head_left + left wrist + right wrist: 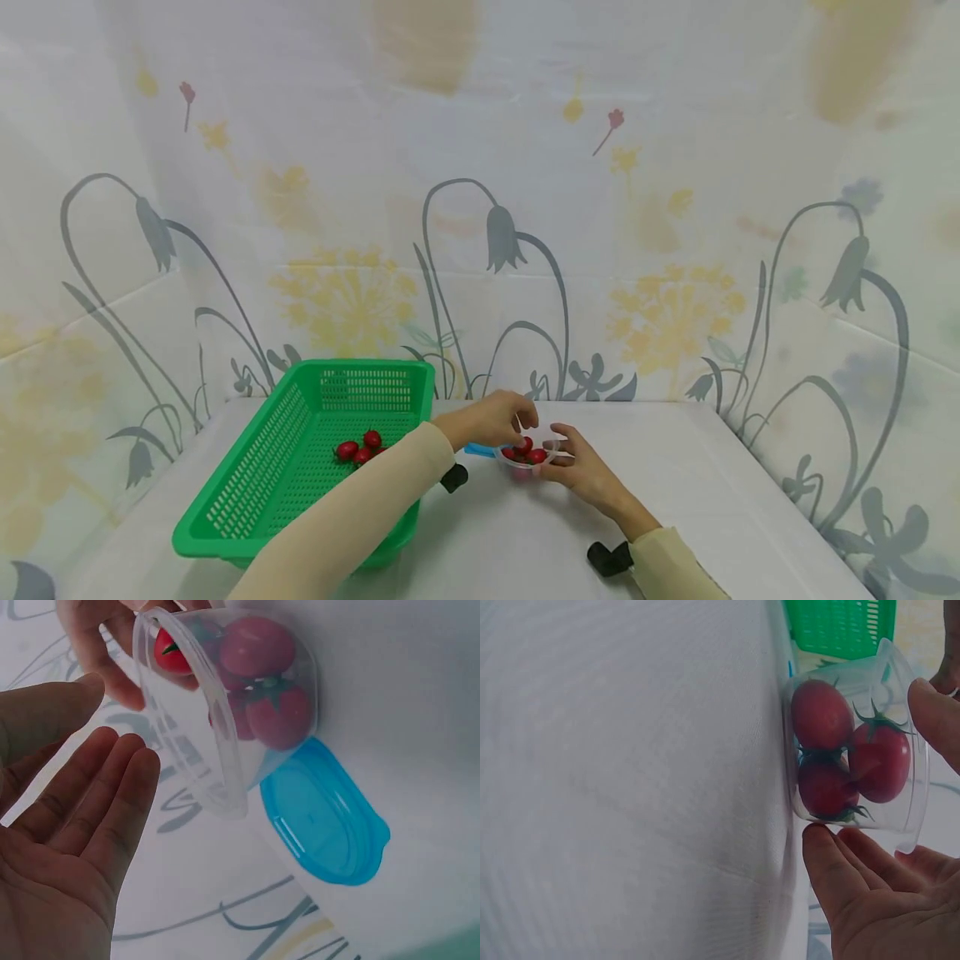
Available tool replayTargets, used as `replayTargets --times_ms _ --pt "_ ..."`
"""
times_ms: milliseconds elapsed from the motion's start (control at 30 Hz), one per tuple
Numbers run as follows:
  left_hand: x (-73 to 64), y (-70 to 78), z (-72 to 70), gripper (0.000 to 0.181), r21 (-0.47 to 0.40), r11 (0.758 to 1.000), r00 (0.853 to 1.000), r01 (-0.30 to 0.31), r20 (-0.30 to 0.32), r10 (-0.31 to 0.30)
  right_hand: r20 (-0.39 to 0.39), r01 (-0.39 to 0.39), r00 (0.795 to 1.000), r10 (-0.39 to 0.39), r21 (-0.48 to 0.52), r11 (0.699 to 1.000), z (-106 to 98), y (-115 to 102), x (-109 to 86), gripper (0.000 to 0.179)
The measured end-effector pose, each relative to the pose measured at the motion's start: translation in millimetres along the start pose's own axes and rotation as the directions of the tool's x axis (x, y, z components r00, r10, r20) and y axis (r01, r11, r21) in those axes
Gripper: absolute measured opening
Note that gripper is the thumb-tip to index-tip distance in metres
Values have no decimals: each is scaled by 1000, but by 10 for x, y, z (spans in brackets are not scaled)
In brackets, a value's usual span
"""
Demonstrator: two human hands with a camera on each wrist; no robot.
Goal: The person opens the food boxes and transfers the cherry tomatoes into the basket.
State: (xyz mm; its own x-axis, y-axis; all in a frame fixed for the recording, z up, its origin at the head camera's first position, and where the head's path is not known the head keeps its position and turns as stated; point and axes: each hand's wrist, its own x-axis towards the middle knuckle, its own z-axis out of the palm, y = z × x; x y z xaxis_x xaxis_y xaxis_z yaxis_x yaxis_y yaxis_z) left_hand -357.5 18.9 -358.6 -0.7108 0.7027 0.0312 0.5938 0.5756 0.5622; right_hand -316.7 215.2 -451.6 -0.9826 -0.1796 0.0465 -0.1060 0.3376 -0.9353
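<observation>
A small clear plastic container (522, 463) with several cherry tomatoes (880, 761) in it stands on the white table. My right hand (583, 473) holds its right side, thumb and fingers on opposite sides of it in the right wrist view. My left hand (491, 419) hovers above the container's mouth; in the left wrist view its fingers (120, 795) are nearly straight, with nothing held. One tomato (172, 654) sits near the rim. The blue lid (322, 814) lies on the table beside the container, partly hidden by the left hand in the head view.
A green plastic basket (247, 467) stands to the left, with several more tomatoes (363, 455) on its bottom. The left forearm crosses over its right side. A flower-printed cloth (480, 250) hangs behind the white table (525, 550).
</observation>
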Motion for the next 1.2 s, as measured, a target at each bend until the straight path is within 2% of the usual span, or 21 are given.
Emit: replayTargets --times_ms 267,567,867,1200 --pt "145 -78 168 27 -29 999 999 37 41 -36 10 9 1000 -9 14 1000 -4 21 2 85" --pt "167 -89 250 26 -102 991 995 81 64 -74 5 14 1000 -14 0 1000 0 12 -2 88" --pt "183 -88 308 27 -56 995 993 85 91 -80 13 16 1000 -17 22 1000 -7 22 1 88" --pt "240 -120 333 22 -25 997 994 69 87 -67 15 19 1000 -19 32 999 -5 28 3 88"
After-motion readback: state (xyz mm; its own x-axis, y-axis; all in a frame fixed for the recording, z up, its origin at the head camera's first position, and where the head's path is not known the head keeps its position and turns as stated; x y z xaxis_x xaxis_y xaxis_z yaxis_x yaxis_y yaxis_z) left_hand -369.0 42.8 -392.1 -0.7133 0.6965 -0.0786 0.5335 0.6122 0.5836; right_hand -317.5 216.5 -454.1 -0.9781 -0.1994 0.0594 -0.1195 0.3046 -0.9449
